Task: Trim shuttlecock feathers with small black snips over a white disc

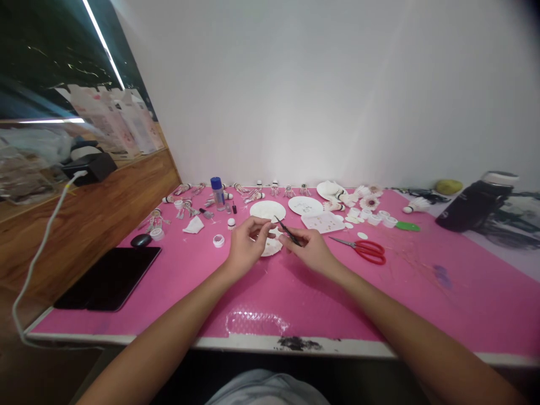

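The right hand (pixel 310 251) pinches a pair of dark tweezers (pixel 288 232), their tips reaching toward the left hand (pixel 248 246). The two hands are close together but not clearly touching, and the left fingertips curl inward; whether they hold anything is too small to tell. Directly beneath the hands lies a scalloped white paper piece (pixel 272 250), partly hidden by them, on a pink mat (pixel 405 304). Just beyond this piece sits a plain white paper disc (pixel 268 210), with a marked disc (pixel 305 205) further right. To its right lie red-handled scissors (pixel 369 251), and well to its left stands a blue-capped bottle (pixel 217 193), its label unreadable. Behind it runs a row of small feathered figures (pixel 274 190). Far right, a shuttlecock (pixel 415 205) lies near a black flask (pixel 476 202).
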